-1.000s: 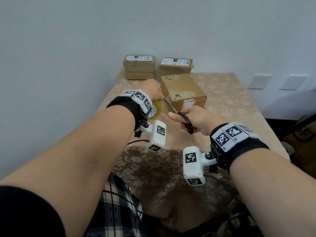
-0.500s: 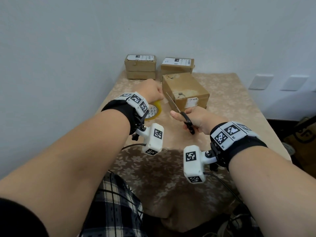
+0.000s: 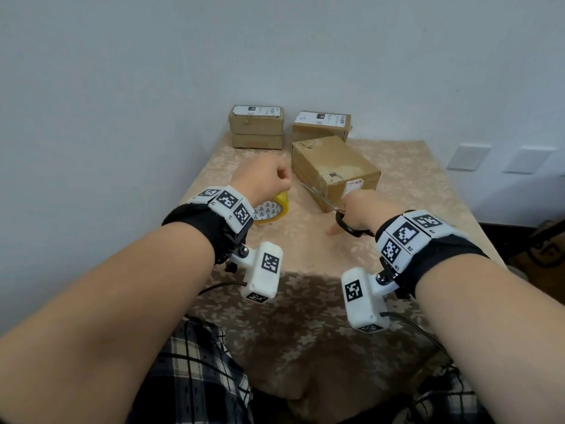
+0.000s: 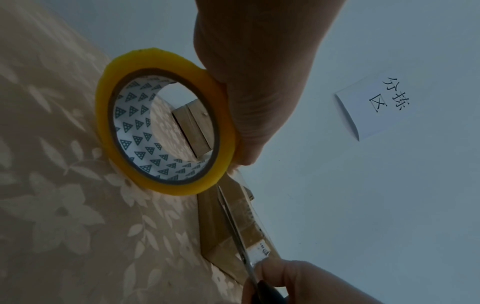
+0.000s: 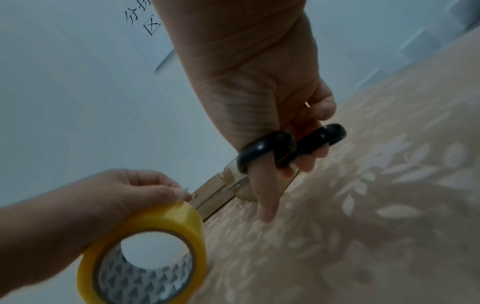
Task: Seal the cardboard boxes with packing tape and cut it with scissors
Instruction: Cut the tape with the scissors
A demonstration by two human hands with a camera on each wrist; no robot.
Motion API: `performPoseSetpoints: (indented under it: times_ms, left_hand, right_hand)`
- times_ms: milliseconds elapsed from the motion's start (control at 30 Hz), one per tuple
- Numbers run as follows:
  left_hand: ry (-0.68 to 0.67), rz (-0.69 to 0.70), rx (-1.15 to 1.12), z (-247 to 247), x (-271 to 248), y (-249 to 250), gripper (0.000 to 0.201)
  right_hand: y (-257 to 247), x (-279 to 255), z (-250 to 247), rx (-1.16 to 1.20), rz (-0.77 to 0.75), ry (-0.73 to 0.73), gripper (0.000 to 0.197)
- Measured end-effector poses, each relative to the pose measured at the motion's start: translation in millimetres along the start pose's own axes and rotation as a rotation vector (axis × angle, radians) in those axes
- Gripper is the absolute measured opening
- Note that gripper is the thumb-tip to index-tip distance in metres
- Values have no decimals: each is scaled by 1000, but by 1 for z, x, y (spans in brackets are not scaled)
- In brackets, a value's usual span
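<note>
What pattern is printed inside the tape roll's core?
Dark triangles on white inside the tape roll; the left wrist view shows it best.

Soft, even light fills the head view; both wrist views are dim, grainy, bluish, and bowed at the edges.

the tape roll point(image 4: 166, 127) is shiny yellow plastic, with a paper ring inside printed with little triangles. the scissors point(image 5: 270, 152) have smooth, glossy black plastic handles and thin shiny metal blades. the box point(image 3: 336, 169) is dull brown cardboard, scuffed and rough on top, with a white paper label. the tablecloth point(image 3: 305, 301) is soft beige cloth with a faint flower pattern.
</note>
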State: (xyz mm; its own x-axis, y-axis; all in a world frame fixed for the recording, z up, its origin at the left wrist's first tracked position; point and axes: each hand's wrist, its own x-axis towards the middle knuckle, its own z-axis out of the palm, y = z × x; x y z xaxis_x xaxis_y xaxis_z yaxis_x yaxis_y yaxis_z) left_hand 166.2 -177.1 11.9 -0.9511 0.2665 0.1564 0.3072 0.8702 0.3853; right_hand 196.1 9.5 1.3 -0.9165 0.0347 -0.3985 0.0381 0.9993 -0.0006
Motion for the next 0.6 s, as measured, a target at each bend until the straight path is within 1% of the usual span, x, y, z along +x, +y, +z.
performPoseSetpoints:
  times_ms: [100, 167, 233, 300, 367, 433, 467, 533, 567, 600]
  left_hand:
    - [-15, 35, 4, -1, 0, 3, 11]
    - [-44, 110, 49, -4, 4, 11, 12]
    - [-84, 194, 165, -8, 11, 19, 12]
    - [-79, 242, 278, -11, 19, 24, 12]
    - [-68, 240, 307, -14, 24, 25, 12]
    - [-73, 219, 276, -15, 25, 21, 13]
    - [-69, 205, 257, -14, 24, 19, 13]
    - [-27, 162, 216, -12, 21, 14, 13]
    - [4, 138, 195, -11, 18, 12, 13]
    - [30, 114, 178, -10, 16, 9, 13]
  right_hand:
    - [7, 1, 0, 249, -32, -61, 55]
    - [14, 5, 5, 299, -46, -76, 57]
    - [20, 9, 12, 341, -59, -73, 59]
    - [23, 11, 19, 407, -80, -52, 58]
    - [24, 12, 22, 436, -96, -25, 54]
    - [21, 11, 19, 430, -114, -19, 47]
    - [18, 9, 17, 426, -133, -16, 46]
    - [10, 4, 13, 445, -186, 12, 66]
    - [5, 2, 12, 459, -227, 17, 69]
    - [0, 1, 12, 456, -272, 28, 61]
